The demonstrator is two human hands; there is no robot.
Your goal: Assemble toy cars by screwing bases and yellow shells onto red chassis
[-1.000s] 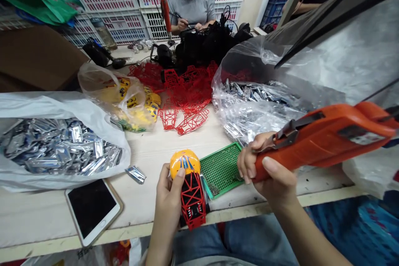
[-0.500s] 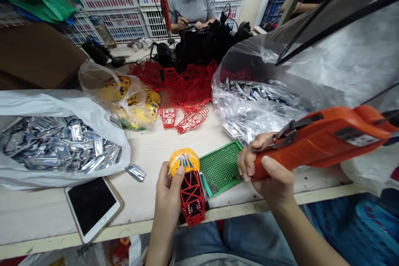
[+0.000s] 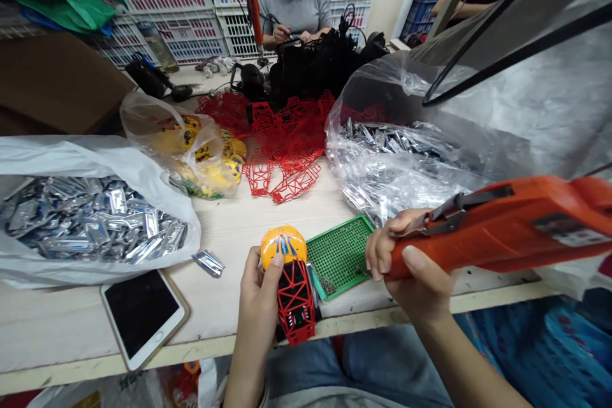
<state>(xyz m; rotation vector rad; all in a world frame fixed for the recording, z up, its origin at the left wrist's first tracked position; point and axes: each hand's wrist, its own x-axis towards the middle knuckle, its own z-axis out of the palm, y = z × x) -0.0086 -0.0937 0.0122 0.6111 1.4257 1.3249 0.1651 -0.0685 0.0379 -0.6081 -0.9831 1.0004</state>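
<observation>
Head view: the left hand point(image 3: 261, 296) pinches a toy vehicle point(image 3: 296, 296) with a glossy yellow rounded end, black body and red lattice plastic frame; its thumb presses on top near the yellow end, while the other fingers curl beneath, partly hidden. The toy vehicle is at the front edge of a pale wooden table point(image 3: 229, 315). At its 3 o'clock, the right hand point(image 3: 414, 271) wraps its fingers closely around an orange power driver point(image 3: 516, 226) with a metal lever; the driver's tip is hidden. From the toy vehicle, a shallow green perforated plastic tray point(image 3: 342, 252) sits just beside it at 2 o'clock, holding small metal screws point(image 3: 327, 285). Red lattice plastic frames point(image 3: 287, 140) lie at 12 o'clock, a clear bag of shiny silver pieces point(image 3: 382, 182) at 1, and a white-framed phone point(image 3: 143, 319) at 9.
</observation>
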